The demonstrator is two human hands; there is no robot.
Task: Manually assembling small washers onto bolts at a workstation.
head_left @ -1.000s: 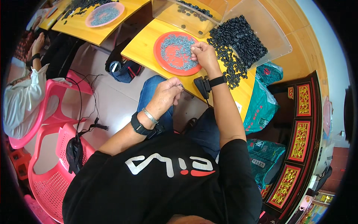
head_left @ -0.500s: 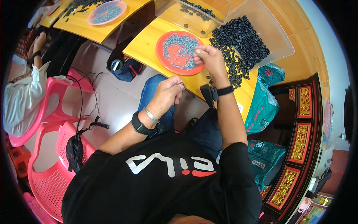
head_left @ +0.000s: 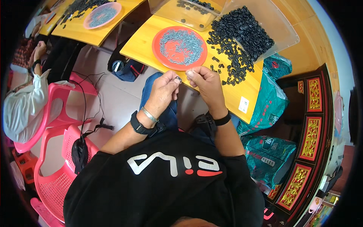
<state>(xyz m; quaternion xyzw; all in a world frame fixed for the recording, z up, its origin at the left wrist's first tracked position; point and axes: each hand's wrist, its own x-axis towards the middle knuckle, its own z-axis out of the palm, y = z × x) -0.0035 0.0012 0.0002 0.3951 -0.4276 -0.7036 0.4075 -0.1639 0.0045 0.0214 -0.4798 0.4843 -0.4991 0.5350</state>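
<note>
My left hand (head_left: pixel 162 87) is closed in a pinch on a small black plastic piece (head_left: pixel 178 79), just off the near edge of the table. Close to its right, my right hand (head_left: pixel 208 87) is also pinched. Its fingertips point toward the black piece, and whatever lies between them is too small to make out. Just beyond both hands, a red plate (head_left: pixel 156 51) carries many thin grey metal pieces (head_left: pixel 189 41) that look like screws. Loose black plastic pieces (head_left: pixel 230 56) lie spread over the table to the right of the plate.
A clear plastic bin (head_left: pixel 285 32) lies tipped, black pieces spilling from it. Another clear box (head_left: pixel 159 9) stands behind the plate. Green bags (head_left: pixel 270 98) sit right of the yellow table (head_left: pixel 140 45). Pink chairs (head_left: pixel 53 181) and a seated person (head_left: pixel 26 102) are at left.
My right hand has come back from the plate toward me and now meets my left hand. The left hand has shifted slightly left and away from me, still pinching the black piece.
</note>
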